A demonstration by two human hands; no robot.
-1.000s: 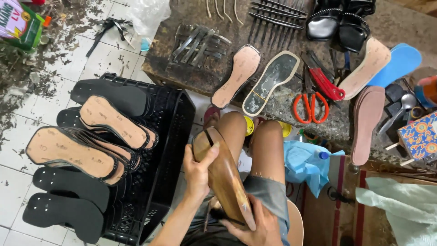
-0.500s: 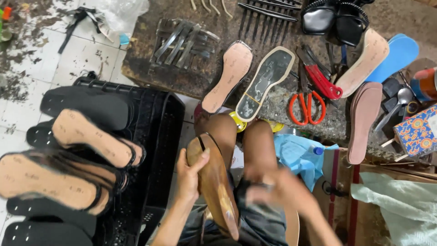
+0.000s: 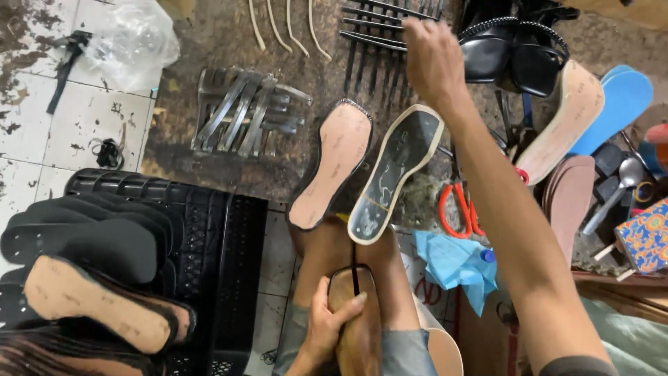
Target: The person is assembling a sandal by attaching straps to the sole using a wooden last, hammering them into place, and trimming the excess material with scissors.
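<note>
Brown and glossy, the wooden shoe last [image 3: 358, 327] stands on the person's lap between the knees, and the left hand [image 3: 327, 324] is clasped around its side with the thumb lying across its top. The right hand [image 3: 435, 59] is stretched far out over the row of black straps [image 3: 379, 31] on the worn workbench [image 3: 209, 42]; whether its fingers grasp anything cannot be told. Two soles [image 3: 365, 170] lean just beyond the knees, and red-handled scissors [image 3: 459, 209] lie beside the arm.
</note>
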